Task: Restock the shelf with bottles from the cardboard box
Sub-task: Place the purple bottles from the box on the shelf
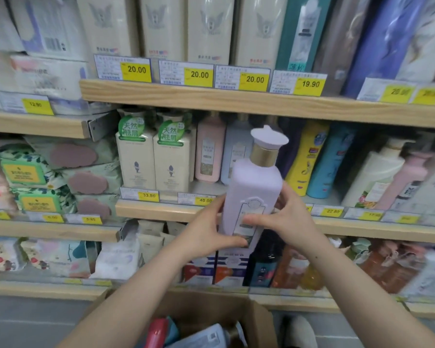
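Note:
A tall lilac bottle [255,184] with a gold collar and a lilac cap stands upright in the air in front of the middle shelf [161,210]. My left hand [206,229] grips its lower left side and my right hand [286,217] grips its lower right side, the fingers lying over the label. Behind it on the shelf stand a pink bottle [210,149] and a pale blue bottle [236,151]. Below, the open cardboard box [259,320] holds a red bottle [157,332] and a pale blue bottle [204,335] lying down.
Two cream bottles with green tags [153,156] stand left of the pink one. Yellow [309,156] and teal [332,162] bottles stand to the right. Cream cartons [209,28] fill the top shelf. Wipe packs [60,177] are stacked at the left. Price tags line the shelf edges.

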{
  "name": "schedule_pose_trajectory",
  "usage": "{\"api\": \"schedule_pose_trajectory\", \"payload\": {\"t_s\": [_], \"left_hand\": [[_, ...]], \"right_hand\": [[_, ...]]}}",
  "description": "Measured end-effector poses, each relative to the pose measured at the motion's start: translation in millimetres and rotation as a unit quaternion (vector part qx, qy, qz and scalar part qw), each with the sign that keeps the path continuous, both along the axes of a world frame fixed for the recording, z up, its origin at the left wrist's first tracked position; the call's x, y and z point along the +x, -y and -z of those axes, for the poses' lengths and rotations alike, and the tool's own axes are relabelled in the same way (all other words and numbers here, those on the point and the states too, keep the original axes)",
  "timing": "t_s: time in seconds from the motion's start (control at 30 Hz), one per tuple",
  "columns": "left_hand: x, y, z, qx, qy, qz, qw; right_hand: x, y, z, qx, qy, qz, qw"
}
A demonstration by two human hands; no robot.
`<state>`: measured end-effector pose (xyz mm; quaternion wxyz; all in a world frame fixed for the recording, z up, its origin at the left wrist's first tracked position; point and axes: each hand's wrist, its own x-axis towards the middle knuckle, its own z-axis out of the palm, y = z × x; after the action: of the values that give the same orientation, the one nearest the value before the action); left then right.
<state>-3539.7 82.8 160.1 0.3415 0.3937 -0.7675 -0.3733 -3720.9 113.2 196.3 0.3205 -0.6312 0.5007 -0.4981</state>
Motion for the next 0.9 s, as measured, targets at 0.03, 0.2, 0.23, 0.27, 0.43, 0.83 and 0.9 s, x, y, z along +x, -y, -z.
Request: {"api": "schedule_pose_trajectory", "payload": {"t_s": [0.03, 0.2, 0.23, 0.27, 0.43, 0.83, 0.9], "left_hand": [[-8, 9, -6, -0.024, -0.002, -0.002, 1.0], [-48, 53, -16, -0.088, -0.042, -0.046, 0.994], [-55, 61, -14, -0.09, -0.04, -0.054, 0.994], [-60, 69, -12, -0.095, -0.034, -0.058, 0.993], [-71, 106, 5, -0.124, 0.006, -0.08, 0.989], [-76, 123, 67, -0.449, 0.279, -0.172, 0.831], [-77, 123, 67, -0.453, 0.284, -0.179, 0.826]], "right_hand": [[-7, 5, -9, -0.026, -0.005, 0.004, 1.0], [-34, 35, -30, -0.102, -0.064, 0.007, 0.993], [-38, 42, -28, -0.109, -0.074, 0.005, 0.991], [-42, 48, -24, -0.116, -0.08, 0.006, 0.99], [-65, 79, -15, -0.125, -0.052, 0.021, 0.991], [-78, 105, 7, -0.099, -0.08, -0.012, 0.992], [-82, 103, 10, -0.091, -0.068, -0.004, 0.994]]}}
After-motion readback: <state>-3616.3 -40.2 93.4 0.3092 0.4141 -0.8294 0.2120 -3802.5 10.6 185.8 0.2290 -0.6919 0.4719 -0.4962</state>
